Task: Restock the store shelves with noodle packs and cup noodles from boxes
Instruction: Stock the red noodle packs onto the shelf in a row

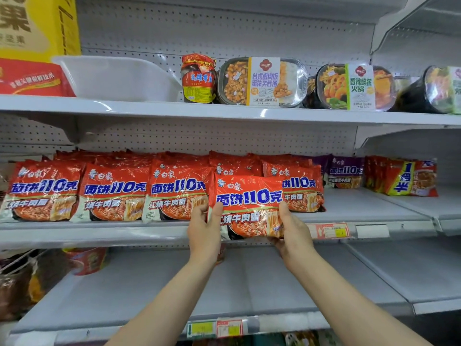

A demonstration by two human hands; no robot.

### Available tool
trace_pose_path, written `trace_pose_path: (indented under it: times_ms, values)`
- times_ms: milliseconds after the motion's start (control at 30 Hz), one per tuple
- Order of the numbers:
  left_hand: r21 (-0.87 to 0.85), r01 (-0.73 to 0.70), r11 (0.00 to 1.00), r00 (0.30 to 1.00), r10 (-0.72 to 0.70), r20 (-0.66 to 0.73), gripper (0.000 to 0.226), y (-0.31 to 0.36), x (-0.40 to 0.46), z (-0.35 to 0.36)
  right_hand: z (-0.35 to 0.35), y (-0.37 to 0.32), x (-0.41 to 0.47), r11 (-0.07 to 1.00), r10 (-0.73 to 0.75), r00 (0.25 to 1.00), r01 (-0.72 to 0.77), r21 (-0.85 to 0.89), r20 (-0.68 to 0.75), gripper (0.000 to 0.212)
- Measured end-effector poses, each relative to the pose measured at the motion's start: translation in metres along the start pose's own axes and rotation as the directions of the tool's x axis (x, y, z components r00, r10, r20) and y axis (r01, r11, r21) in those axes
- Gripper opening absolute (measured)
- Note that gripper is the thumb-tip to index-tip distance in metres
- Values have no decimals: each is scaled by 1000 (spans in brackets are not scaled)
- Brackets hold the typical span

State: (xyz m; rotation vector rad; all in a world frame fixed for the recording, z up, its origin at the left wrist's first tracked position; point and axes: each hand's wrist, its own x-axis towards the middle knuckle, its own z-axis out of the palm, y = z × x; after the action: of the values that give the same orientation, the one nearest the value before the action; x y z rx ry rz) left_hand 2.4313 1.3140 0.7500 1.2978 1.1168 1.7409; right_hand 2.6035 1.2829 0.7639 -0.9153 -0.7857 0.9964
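I have both hands clamped on one red noodle pack (pixel 248 204), left hand (pixel 205 232) gripping its lower left edge, right hand (pixel 293 229) curled under its lower right corner. The pack stands upright at the near edge of the middle shelf (pixel 99 232), in front of the row of matching red packs (pixel 112 192). Purple packs (pixel 345 172) sit far right.
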Motion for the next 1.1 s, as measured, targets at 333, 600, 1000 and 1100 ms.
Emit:
trace_pose_path:
  times_ms: [333,600,1000,1100]
  values:
    - [7,-82,997,993,82,-81,20,8,-11,3,-2,5,4,999,-42,996,42,-6,-83,18]
    - [-44,-58,997,986,51,-160,23,7,-8,-3,-8,-1,3,971,-166,981,145,-188,-100,20]
    - [-95,-44,994,988,29,-155,24,15,-15,0,-5,-7,-5,841,-466,871,381,-385,-154,21]
    - [-127,-41,991,988,21,-153,26,14,-14,-2,-6,-6,-2,838,-476,864,391,-379,-161,21]
